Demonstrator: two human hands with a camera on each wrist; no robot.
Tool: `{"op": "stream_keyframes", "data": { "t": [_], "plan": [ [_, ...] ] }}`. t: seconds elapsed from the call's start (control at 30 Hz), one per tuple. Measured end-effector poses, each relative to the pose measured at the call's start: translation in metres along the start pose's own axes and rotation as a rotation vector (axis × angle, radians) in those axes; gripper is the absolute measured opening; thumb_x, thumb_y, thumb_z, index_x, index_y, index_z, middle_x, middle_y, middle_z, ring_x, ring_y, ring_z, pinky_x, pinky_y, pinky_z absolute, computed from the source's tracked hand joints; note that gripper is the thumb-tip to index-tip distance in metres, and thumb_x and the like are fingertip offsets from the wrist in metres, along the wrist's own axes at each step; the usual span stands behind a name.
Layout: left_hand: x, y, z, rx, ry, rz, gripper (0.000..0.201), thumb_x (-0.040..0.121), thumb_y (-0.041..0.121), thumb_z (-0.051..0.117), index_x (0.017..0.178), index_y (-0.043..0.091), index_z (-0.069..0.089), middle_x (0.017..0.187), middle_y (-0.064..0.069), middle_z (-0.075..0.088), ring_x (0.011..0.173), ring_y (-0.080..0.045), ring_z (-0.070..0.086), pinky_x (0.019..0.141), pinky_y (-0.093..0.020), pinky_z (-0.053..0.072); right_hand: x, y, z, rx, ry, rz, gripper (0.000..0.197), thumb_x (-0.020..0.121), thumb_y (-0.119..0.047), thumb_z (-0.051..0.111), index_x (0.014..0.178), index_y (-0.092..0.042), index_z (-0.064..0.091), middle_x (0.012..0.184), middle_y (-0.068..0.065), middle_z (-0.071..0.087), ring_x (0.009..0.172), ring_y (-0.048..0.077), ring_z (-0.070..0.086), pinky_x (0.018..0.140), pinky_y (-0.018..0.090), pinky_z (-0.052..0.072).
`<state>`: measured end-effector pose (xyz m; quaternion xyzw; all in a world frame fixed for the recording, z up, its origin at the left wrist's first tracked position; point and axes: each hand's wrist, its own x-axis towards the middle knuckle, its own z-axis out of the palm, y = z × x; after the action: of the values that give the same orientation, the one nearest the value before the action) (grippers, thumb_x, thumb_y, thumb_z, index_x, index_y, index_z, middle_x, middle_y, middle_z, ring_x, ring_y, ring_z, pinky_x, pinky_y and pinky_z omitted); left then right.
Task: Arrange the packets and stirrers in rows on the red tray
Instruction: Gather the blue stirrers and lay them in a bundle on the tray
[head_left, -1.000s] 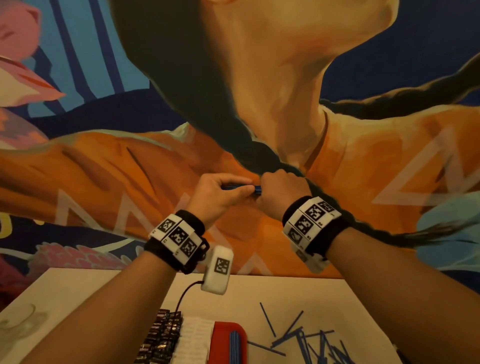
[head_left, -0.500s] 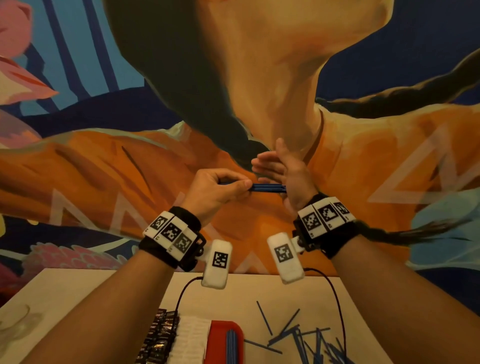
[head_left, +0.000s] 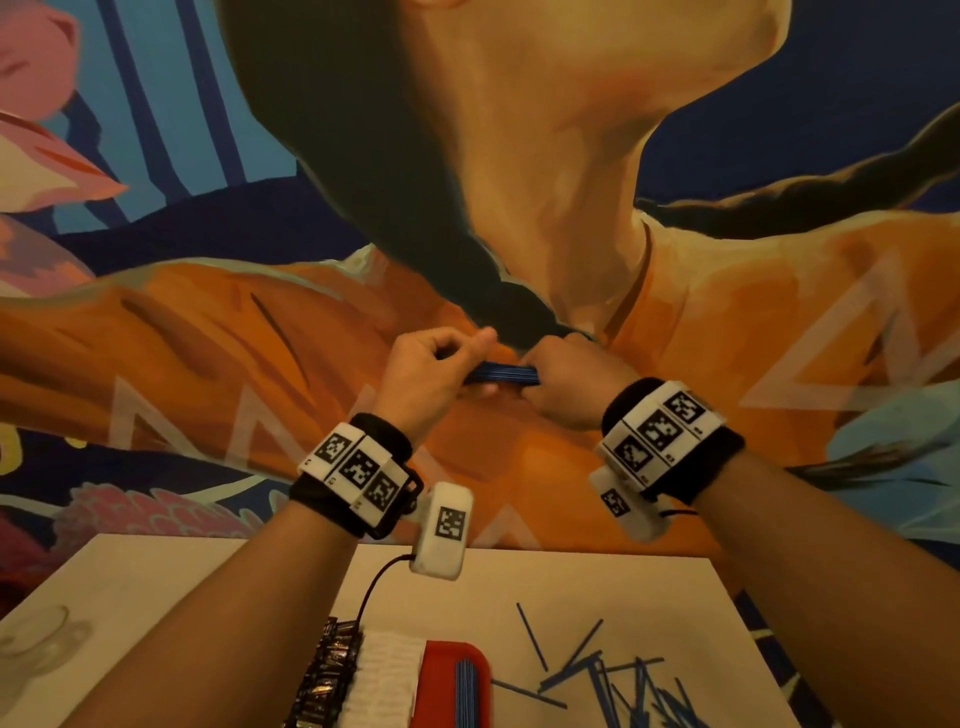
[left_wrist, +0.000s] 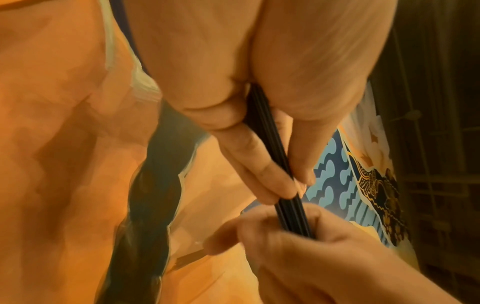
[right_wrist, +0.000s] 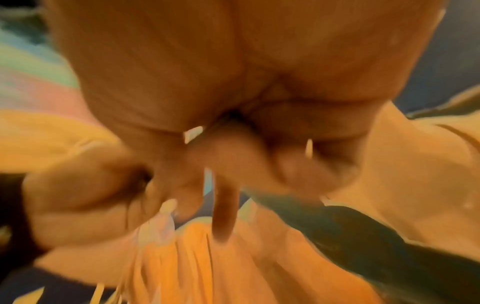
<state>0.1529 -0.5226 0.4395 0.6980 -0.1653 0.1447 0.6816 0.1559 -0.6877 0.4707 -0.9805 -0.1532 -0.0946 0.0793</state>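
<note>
Head view: both hands, left hand (head_left: 426, 374) and seemingly right hand (head_left: 566, 384), grip stirrer bundle (head_left: 501, 373).

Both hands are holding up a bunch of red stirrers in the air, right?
Not quite: the stirrers are blue, not red, as the head view shows. The left hand and right hand do hold the bunch up together, above the table.

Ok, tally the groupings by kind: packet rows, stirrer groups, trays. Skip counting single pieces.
Packet rows: 2, the dark packet row and the white packet row.
Stirrer groups: 3, the held bundle gripped by the left hand and right hand, the tray row, the loose pile.
Trays: 1, the red tray.
Total: 6.
</note>
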Motion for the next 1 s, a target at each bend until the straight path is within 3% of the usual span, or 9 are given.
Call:
{"op": "stream_keyframes", "data": {
  "t": [0.07, 0.2, 0.43, 0.57, 0.67, 0.83, 0.87, 0.93, 1.0],
  "plan": [
    [0.006, -0.006, 0.001, 0.08, 0.172, -0.02, 0.038, 0.099, 0.032, 0.059, 0.069, 0.009, 0.053, 0.059, -0.007, 0.052, 0.048, -0.018, 0.054, 0.044, -0.028, 0.046, 0.002, -0.001, 0.008, -0.047, 0.091, -0.006, 0.019, 0.093, -0.038, 0.049, 0.084, -0.025, 0.059, 0.076, 0.001, 0.058, 0.067, 0.021, 0.057, 0.058, 0.033, 0.045],
    [0.015, -0.016, 0.007, 0.036, 0.322, -0.11, 0.041, 0.099, 0.029, 0.056, 0.062, 0.022, 0.04, 0.057, -0.001, 0.037, 0.05, -0.02, 0.037, 0.051, -0.034, 0.032, 0.001, -0.001, 0.012, -0.048, 0.21, -0.023, 0.018, 0.092, -0.033, 0.05, 0.088, -0.026, 0.065, 0.074, -0.001, 0.061, 0.07, 0.022, 0.06, 0.07, 0.039, 0.055],
    [0.011, -0.002, 0.017, -0.256, 0.2, -0.197, 0.027, 0.1, 0.001, 0.038, 0.078, 0.017, 0.036, 0.057, -0.004, 0.037, 0.037, -0.011, 0.036, 0.037, -0.022, 0.026, -0.008, 0.004, 0.009, 0.172, 0.313, -0.121, 0.019, 0.087, -0.038, 0.063, 0.103, -0.031, 0.072, 0.085, -0.004, 0.07, 0.077, 0.017, 0.062, 0.073, 0.037, 0.054],
    [0.01, 0.001, 0.018, -0.197, 0.244, -0.088, 0.027, 0.097, -0.002, 0.036, 0.081, 0.02, 0.033, 0.063, -0.001, 0.034, 0.042, -0.012, 0.037, 0.038, -0.023, 0.029, -0.009, 0.006, 0.005, 0.088, 0.231, -0.017, 0.013, 0.089, -0.044, 0.061, 0.088, -0.032, 0.065, 0.076, -0.004, 0.061, 0.072, 0.017, 0.06, 0.067, 0.035, 0.054],
    [0.006, 0.001, 0.016, -0.169, 0.235, -0.03, 0.025, 0.096, -0.002, 0.037, 0.086, 0.021, 0.037, 0.066, 0.001, 0.037, 0.047, -0.014, 0.039, 0.04, -0.024, 0.032, -0.009, 0.006, 0.0, 0.051, 0.211, 0.088, 0.011, 0.091, -0.033, 0.057, 0.093, -0.028, 0.067, 0.08, -0.001, 0.058, 0.073, 0.02, 0.059, 0.069, 0.037, 0.055],
    [0.0, 0.006, 0.018, -0.242, 0.146, -0.103, 0.019, 0.103, 0.004, 0.037, 0.097, 0.014, 0.051, 0.062, -0.001, 0.043, 0.045, -0.012, 0.042, 0.037, -0.023, 0.035, -0.012, 0.012, 0.002, 0.049, 0.296, -0.007, 0.02, 0.092, -0.022, 0.055, 0.105, -0.029, 0.069, 0.089, -0.002, 0.064, 0.081, 0.019, 0.06, 0.077, 0.039, 0.054],
    [-0.001, 0.006, 0.018, -0.249, 0.132, -0.101, 0.02, 0.103, 0.003, 0.036, 0.097, 0.012, 0.053, 0.062, -0.002, 0.043, 0.045, -0.012, 0.041, 0.038, -0.023, 0.035, -0.012, 0.015, 0.004, 0.116, 0.323, -0.051, 0.019, 0.091, -0.023, 0.06, 0.107, -0.029, 0.069, 0.091, -0.006, 0.065, 0.082, 0.014, 0.06, 0.079, 0.035, 0.054],
    [-0.001, 0.005, 0.018, -0.252, 0.131, -0.077, 0.023, 0.103, 0.001, 0.035, 0.096, 0.012, 0.053, 0.06, -0.002, 0.043, 0.045, -0.012, 0.04, 0.038, -0.023, 0.035, -0.014, 0.019, 0.007, 0.335, 0.375, -0.175, 0.024, 0.086, -0.031, 0.071, 0.11, -0.03, 0.068, 0.091, -0.016, 0.063, 0.082, 0.0, 0.059, 0.077, 0.016, 0.051],
    [-0.001, 0.004, 0.019, -0.241, 0.145, -0.059, 0.024, 0.102, 0.0, 0.034, 0.093, 0.012, 0.054, 0.059, -0.002, 0.044, 0.045, -0.012, 0.04, 0.039, -0.023, 0.034, -0.014, 0.017, 0.01, 0.642, 0.415, -0.246, 0.037, 0.085, -0.045, 0.069, 0.117, -0.027, 0.065, 0.1, -0.019, 0.063, 0.092, -0.009, 0.059, 0.078, 0.007, 0.045]
  ]
}}
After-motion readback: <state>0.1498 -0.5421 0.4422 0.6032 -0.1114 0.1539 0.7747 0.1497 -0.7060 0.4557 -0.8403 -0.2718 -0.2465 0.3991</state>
